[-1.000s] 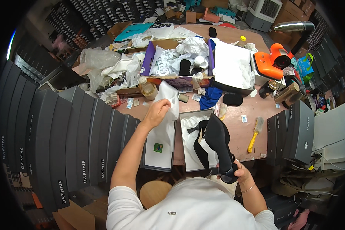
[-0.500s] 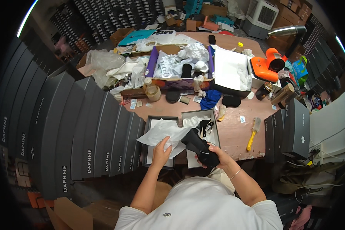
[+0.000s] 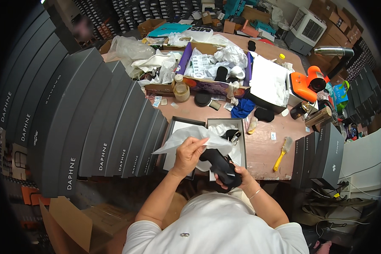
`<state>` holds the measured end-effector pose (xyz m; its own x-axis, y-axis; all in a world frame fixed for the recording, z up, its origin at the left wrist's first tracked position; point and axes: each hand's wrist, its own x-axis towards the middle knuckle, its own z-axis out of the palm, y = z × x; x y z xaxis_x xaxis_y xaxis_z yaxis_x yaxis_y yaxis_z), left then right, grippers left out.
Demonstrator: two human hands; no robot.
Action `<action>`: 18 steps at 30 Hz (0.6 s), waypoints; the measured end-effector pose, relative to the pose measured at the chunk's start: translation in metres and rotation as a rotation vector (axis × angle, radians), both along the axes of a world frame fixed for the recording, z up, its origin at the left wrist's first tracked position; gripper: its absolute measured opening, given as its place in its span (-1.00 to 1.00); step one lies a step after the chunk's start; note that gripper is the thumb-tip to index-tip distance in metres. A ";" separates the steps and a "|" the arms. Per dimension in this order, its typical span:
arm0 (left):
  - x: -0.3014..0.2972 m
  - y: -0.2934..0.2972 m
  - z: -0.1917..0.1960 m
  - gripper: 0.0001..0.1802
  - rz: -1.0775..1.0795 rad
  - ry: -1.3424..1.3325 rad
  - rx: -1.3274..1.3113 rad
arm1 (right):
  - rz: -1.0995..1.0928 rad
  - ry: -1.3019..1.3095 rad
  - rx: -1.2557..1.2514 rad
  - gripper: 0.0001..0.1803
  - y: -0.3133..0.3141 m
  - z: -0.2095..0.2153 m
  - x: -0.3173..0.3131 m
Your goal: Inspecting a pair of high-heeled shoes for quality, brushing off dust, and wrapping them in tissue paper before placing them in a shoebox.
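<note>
My left hand (image 3: 188, 155) pinches a sheet of white tissue paper (image 3: 186, 136), which spreads out above the table. In my right hand (image 3: 238, 178) is a black shoe (image 3: 219, 166), held low near my body with its far end beside the left hand. Beneath the paper lies a shallow grey box part (image 3: 176, 122) with a white inside. To its right stands an open grey shoe box (image 3: 242, 148); crumpled white paper (image 3: 219, 129) and a black item (image 3: 231, 134), partly covered, lie in it.
Dark shoe boxes (image 3: 89, 122) stand in a long row at left, with more boxes (image 3: 326, 154) at right. A yellow-handled brush (image 3: 280, 157), a blue cloth (image 3: 243, 108), a glass bottle (image 3: 181, 89) and an orange heat tool (image 3: 304, 85) lie about the table.
My left hand has lifted the tissue paper and moved right, closer to the shoe. The right hand with the shoe has shifted slightly toward me. The whole view has turned a little.
</note>
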<state>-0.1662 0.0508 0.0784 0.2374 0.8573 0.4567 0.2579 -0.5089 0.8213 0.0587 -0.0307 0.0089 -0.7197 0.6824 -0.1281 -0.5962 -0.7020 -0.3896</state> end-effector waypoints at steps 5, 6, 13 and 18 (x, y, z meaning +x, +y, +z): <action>-0.017 0.036 -0.003 -0.82 0.224 -0.020 -0.144 | -0.115 0.140 -0.123 -0.24 -0.014 -0.004 0.001; -0.011 0.032 0.000 -0.83 0.202 0.008 -0.101 | -0.092 0.173 -0.114 -0.23 -0.017 -0.005 0.003; 0.011 0.015 0.019 -0.84 0.061 0.197 0.151 | -0.013 0.271 -0.034 -0.19 -0.017 0.003 0.000; 0.010 -0.030 0.049 -0.73 -0.135 0.095 0.304 | -0.211 -0.017 -0.071 -0.34 0.000 0.044 -0.017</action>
<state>-0.1564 0.0208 0.1278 0.3933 0.6431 0.6570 0.2391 -0.7616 0.6023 0.0415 -0.0304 0.0524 -0.5594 0.8063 -0.1925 -0.7263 -0.5886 -0.3550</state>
